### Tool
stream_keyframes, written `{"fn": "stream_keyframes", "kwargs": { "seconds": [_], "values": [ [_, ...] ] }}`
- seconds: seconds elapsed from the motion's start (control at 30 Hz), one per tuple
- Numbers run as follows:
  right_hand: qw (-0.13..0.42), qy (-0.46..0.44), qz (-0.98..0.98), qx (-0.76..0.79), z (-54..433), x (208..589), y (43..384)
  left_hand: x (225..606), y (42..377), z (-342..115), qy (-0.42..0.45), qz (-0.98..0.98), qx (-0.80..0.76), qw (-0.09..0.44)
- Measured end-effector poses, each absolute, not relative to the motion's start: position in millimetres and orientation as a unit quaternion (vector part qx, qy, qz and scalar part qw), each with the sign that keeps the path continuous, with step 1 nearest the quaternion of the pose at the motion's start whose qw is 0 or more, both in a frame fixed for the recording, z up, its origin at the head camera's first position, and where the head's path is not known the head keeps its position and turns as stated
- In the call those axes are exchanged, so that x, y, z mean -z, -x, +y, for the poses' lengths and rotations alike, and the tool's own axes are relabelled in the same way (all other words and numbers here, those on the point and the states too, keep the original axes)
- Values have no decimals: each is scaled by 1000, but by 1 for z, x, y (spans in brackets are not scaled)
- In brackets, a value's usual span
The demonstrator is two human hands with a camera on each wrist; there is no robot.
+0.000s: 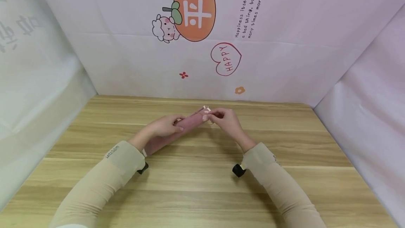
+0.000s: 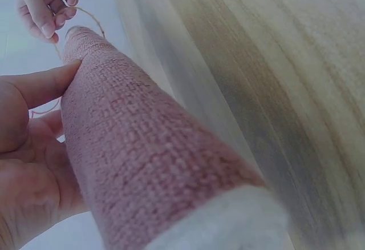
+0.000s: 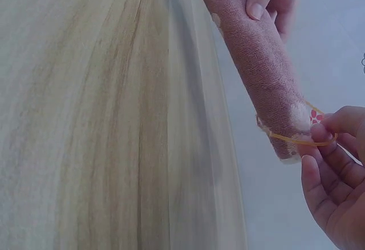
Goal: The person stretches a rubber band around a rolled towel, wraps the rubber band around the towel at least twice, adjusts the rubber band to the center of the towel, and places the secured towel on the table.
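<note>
Rolled pink towel (image 3: 259, 56) held over worktop (image 1: 196, 189) toward back edge; gripped by left hand (image 1: 166, 125), thumb and fingers round it. Yellow band (image 3: 293, 141) at far end pinched by right hand (image 1: 226, 119).

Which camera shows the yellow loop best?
The right wrist view: the yellow loop looks biggest there, crossing the pink roll near its end. The left wrist view shows a thin arc by the roll; the head view, just a tiny, faint curve.
</note>
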State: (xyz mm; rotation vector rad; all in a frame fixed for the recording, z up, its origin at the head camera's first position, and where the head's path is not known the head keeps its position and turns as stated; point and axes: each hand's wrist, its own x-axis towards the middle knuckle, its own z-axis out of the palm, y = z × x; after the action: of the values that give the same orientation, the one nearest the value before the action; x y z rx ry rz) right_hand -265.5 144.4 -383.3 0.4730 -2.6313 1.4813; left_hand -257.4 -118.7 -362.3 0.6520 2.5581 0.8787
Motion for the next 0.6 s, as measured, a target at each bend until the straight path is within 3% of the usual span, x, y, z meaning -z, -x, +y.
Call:
{"fn": "stream_keyframes", "kwargs": {
  "seconds": [0.6],
  "values": [
    [69,-158,-845,-507,146,386,268,359,261,-120,-195,881,-386,195]
  ]
}}
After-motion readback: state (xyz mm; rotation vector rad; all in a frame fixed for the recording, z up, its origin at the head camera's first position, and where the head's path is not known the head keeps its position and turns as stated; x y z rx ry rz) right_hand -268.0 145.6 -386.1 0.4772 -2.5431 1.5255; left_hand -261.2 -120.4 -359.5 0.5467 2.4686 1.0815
